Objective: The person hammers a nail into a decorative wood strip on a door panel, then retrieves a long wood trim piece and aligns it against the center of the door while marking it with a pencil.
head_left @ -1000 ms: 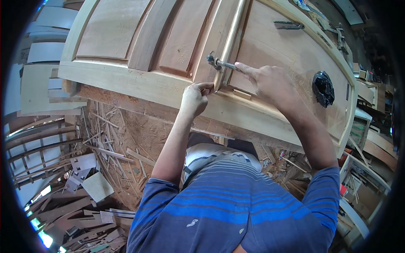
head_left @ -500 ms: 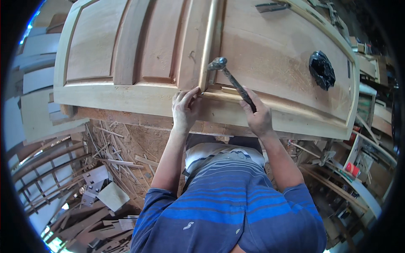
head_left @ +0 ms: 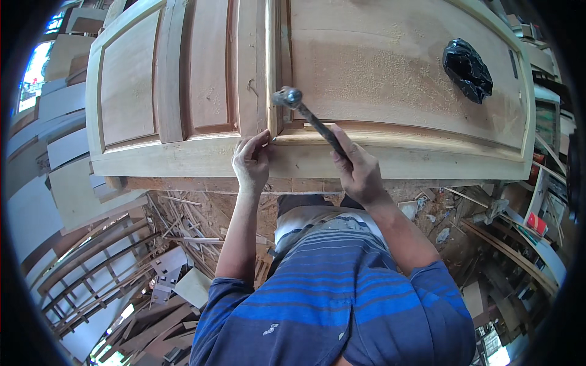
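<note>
a large paneled wooden door point(head_left: 183, 150) is lying across the upper view, its near edge running along in front of the person's striped blue shirt point(head_left: 293, 305). a long, pale moulding strip point(head_left: 271, 61) is bordering the left side of the widest panel, and a second moulding point(head_left: 415, 142) is extending rightward along that panel's near side. a crumpled black plastic bag point(head_left: 467, 70) is resting on the panel's right part. a hammer point(head_left: 318, 127) is slanting up and leftward, its head showing over the strip's lower part. the right hand point(head_left: 361, 174) is clamping firmly around the handle. the left hand point(head_left: 250, 161) is keeping thumb and fingertips close together beside the strip's lower end; whether they are pinching anything, the view is not telling.
</note>
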Action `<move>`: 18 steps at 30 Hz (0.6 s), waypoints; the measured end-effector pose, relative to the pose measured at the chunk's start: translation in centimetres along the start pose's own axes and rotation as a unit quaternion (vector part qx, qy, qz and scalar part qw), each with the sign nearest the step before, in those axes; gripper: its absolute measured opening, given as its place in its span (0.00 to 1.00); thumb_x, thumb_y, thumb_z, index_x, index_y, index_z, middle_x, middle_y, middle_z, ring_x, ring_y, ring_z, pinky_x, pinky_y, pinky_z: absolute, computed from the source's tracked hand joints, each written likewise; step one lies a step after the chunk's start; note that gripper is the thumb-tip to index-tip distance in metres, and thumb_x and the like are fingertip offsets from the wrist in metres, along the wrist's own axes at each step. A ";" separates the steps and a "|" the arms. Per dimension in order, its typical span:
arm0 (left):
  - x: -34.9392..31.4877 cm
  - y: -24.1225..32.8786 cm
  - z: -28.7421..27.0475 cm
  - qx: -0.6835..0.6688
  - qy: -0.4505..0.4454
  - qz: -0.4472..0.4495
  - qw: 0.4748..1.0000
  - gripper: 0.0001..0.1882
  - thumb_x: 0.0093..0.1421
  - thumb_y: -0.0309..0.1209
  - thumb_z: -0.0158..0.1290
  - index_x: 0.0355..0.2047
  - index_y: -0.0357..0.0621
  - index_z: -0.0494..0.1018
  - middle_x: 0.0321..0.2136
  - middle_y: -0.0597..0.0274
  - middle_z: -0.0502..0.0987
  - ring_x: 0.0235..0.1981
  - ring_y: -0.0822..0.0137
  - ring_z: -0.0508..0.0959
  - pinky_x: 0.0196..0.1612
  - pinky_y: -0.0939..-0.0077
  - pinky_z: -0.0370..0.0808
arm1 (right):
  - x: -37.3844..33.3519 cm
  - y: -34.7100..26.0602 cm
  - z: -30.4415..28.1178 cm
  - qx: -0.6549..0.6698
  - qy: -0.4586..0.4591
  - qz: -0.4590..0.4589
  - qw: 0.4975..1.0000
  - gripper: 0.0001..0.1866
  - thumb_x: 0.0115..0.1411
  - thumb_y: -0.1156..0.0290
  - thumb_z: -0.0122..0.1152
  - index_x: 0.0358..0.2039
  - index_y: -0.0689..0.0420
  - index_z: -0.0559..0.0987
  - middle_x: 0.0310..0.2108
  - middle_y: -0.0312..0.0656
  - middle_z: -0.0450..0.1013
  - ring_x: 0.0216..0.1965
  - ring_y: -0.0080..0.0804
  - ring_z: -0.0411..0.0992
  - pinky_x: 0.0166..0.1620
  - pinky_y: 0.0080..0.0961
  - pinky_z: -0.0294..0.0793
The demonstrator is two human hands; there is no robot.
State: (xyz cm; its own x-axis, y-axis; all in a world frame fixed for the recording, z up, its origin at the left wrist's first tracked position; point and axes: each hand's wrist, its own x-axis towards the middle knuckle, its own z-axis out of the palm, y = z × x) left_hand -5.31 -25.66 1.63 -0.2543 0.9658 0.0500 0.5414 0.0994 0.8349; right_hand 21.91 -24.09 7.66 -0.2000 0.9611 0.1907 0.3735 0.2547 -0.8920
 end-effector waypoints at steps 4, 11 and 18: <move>0.2 0.2 -0.4 0.033 0.003 0.029 0.999 0.21 0.53 0.16 0.65 0.48 0.45 0.86 0.38 0.58 0.87 0.41 0.61 0.85 0.47 0.66 0.81 | 0.6 0.4 1.2 -0.115 -0.054 -0.027 0.992 0.32 0.70 0.71 0.63 0.73 0.43 0.70 0.24 0.43 0.70 0.21 0.43 0.71 0.27 0.43 0.73; -0.1 0.0 -0.4 0.042 0.019 0.071 0.996 0.18 0.54 0.23 0.68 0.47 0.49 0.87 0.36 0.62 0.86 0.39 0.57 0.82 0.48 0.61 0.77 | 1.6 -2.8 0.3 -0.143 -0.030 -0.079 0.986 0.32 0.69 0.74 0.64 0.73 0.42 0.71 0.24 0.46 0.71 0.20 0.43 0.70 0.28 0.43 0.71; -0.5 -0.1 -0.5 0.057 0.039 0.091 0.993 0.19 0.54 0.23 0.67 0.48 0.51 0.87 0.35 0.63 0.85 0.40 0.56 0.82 0.49 0.61 0.77 | 2.1 -1.6 1.4 -0.257 -0.097 -0.059 0.960 0.33 0.69 0.73 0.64 0.73 0.42 0.70 0.23 0.42 0.71 0.21 0.40 0.72 0.27 0.41 0.74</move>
State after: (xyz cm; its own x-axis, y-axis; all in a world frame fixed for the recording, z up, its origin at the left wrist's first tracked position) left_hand -5.65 -26.24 1.77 -0.2017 0.9494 0.2406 0.6700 -0.0455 0.7410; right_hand 19.68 -22.66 8.89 -0.4142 0.8970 0.1540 0.7254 0.4276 -0.5394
